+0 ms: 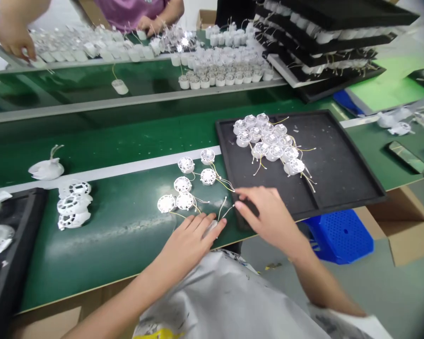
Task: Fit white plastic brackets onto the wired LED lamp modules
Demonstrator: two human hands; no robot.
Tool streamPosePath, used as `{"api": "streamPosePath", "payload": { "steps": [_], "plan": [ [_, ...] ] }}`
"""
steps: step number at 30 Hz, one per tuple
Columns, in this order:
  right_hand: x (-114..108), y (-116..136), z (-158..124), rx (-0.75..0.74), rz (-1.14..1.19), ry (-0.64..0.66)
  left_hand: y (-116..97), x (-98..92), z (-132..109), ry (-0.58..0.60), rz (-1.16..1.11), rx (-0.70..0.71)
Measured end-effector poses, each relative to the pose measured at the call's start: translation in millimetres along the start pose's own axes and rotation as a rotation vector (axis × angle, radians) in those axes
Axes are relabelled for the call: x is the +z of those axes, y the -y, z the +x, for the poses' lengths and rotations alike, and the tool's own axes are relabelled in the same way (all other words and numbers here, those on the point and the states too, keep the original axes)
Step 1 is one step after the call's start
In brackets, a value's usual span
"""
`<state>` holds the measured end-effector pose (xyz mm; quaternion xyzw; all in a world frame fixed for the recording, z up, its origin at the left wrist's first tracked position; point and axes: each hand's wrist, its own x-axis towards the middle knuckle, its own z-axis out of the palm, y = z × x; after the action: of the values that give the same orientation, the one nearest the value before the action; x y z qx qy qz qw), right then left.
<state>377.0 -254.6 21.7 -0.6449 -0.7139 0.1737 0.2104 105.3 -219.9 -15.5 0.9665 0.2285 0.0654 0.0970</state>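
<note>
My left hand (192, 235) lies on the green table with its fingers stretched over a small white round part (212, 227) whose thin wires stick up. My right hand (266, 212) rests on the near left corner of a black tray (339, 160), fingers spread, nothing in it. Several white round wired parts (187, 183) lie loose on the green surface just beyond my left hand. A cluster of the same parts (268, 139) sits in the tray's far left area.
A green belt (92, 141) runs across behind. More white parts (74, 205) and a black tray (7, 263) sit at left. Stacked black trays (325, 42) stand far right. Another person's hands (14, 37) work opposite. A blue crate (339, 235) and a cardboard box (406, 230) stand below.
</note>
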Motion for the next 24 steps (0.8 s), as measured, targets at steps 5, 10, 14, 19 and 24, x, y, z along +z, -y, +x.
{"api": "streamPosePath", "payload": {
  "steps": [5,10,14,19,24],
  "plan": [
    [57,27,-72,0.213,0.469,0.062,-17,31.1,-5,-0.056,-0.407,-0.157],
    [82,36,-73,0.284,0.524,0.031,-25,49.9,-15,-0.150,-0.501,-0.267],
    [76,32,-66,0.293,0.437,0.106,-32,64.8,-18,-0.229,-0.389,-0.319],
    [53,18,-39,-0.072,0.049,0.080,-43,69.0,-17,-0.254,-0.433,-0.340],
    [38,12,-12,-0.484,-0.150,0.150,-50,43.5,-36,-0.327,-0.473,-0.369]
  ]
}}
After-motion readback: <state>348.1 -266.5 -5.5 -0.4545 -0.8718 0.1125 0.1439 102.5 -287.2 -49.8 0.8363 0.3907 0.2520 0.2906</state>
